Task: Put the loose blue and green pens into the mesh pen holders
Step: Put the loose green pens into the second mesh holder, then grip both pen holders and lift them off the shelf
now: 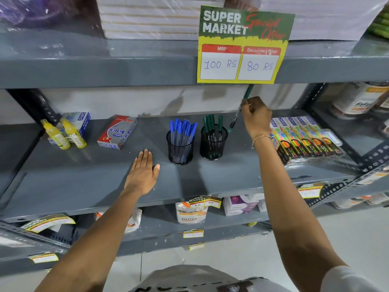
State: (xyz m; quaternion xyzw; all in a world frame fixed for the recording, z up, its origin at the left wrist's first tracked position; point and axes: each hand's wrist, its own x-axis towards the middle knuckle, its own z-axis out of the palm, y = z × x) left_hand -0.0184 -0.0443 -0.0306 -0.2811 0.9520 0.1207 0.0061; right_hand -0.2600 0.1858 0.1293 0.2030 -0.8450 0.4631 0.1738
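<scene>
right hand (255, 114): grip clamping green pen (242, 108) tip-down, right of green holder (213, 142), probably lining up insertion
left hand (144, 173): lying flat, fingers apart, left of blue holder (180, 147), likely bracing

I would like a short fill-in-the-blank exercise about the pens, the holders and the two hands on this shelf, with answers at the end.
1. The left black mesh pen holder contains pens with ____ caps.
2. The right hand grips one loose ____ pen above the right black mesh pen holder.
3. The left hand lies ____ on the grey metal shelf.
4. The yellow price sign shows a discounted price of ____ RS.

Answers: blue; green; flat; 80
</scene>
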